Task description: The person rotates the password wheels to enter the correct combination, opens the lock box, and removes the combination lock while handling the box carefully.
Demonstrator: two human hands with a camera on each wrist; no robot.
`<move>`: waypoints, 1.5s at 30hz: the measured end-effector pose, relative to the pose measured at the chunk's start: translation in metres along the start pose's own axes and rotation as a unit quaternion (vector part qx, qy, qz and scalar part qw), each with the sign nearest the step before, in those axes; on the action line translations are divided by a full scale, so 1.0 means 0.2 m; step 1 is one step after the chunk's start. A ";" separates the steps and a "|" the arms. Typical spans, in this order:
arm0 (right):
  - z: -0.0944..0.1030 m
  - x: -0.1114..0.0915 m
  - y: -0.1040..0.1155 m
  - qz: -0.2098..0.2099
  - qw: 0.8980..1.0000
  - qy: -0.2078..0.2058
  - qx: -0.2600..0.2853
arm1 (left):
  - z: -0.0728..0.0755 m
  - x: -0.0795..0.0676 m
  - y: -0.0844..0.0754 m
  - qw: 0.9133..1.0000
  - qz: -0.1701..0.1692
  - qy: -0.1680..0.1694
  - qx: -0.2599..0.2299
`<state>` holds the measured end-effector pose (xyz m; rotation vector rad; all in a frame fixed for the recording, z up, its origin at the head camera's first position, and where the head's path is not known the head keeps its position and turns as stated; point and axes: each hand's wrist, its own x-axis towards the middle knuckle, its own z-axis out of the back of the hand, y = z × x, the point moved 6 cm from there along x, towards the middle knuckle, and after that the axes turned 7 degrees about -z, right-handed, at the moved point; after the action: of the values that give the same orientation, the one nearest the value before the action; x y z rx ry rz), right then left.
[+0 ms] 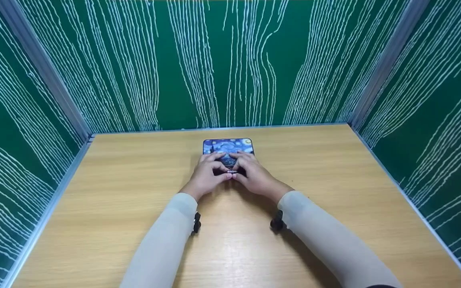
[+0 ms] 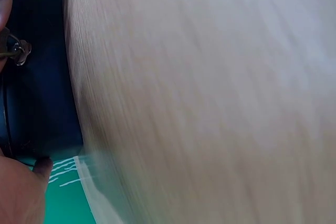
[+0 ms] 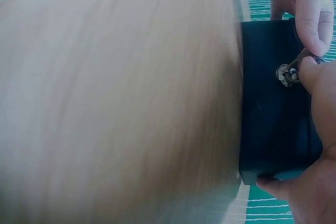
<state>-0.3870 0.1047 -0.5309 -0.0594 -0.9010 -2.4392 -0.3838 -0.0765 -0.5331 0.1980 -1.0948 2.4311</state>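
A small dark box [image 1: 230, 145] has a blue and yellow swirling night-sky painting on its lid. It sits on the table with its plain dark front towards me. On that front is a small metal latch [image 3: 286, 75], also visible as a metal clasp [image 2: 21, 52] in the left wrist view. My left hand [image 1: 207, 175] lies on the box's left side, my right hand [image 1: 257, 176] on its right. Thumbs and forefingers of both hands meet at the front and pinch around the latch, partly covering it. Other fingers rest on the lid and sides.
The box stands towards the back of a light wooden table [image 1: 134, 200]. Green panels [image 1: 182, 60] with white wavy lines wall the table at the back and both sides, joined by grey metal posts [image 1: 390, 60]. A dark band device is on each wrist.
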 end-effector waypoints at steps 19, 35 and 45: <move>0.00 0.00 -0.01 -0.023 1.000 0.011 0.002 | 0.00 0.00 0.00 1.000 0.012 0.002 -0.002; 0.00 0.01 0.00 -0.015 1.000 0.010 -0.004 | 0.01 0.01 0.00 1.000 0.017 0.004 0.000; 0.00 0.00 -0.01 -0.019 1.000 0.013 0.002 | 0.01 0.00 -0.01 1.000 0.010 0.003 0.003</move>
<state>-0.3880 0.1061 -0.5312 -0.0088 -0.9040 -2.4666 -0.3834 -0.0763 -0.5310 0.1814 -1.0910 2.4521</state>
